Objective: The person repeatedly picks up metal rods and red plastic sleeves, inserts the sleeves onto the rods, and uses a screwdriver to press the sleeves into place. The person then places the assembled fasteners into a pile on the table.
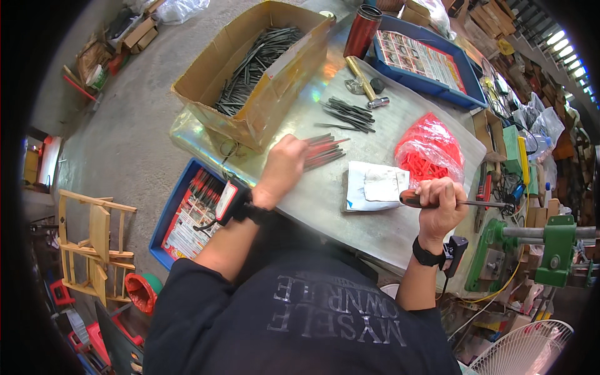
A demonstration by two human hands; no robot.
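My right hand (440, 203) is wrapped round a screwdriver (487, 204) with a dark and red handle. Its long metal shaft points right. My left hand (285, 164) has its fingers curled at the near left side of a small pile of thin dark rods with red middles (322, 152); what the fingertips hold is hidden. Farther back lies a bunch of plain dark rods (350, 115). Between my hands sits a white paper pad (376, 185) with a folded cloth-like piece on top. A clear bag of red plastic pieces (431, 150) rests beyond my right hand.
An open cardboard box (275, 94) full of dark rods stands at the back left. A blue tray (177, 215) with red-marked rods is left of me. A hammer (369, 87), a red tumbler (362, 31) and another blue tray (431, 87) are behind. A green vise-like clamp (556, 250) stands right.
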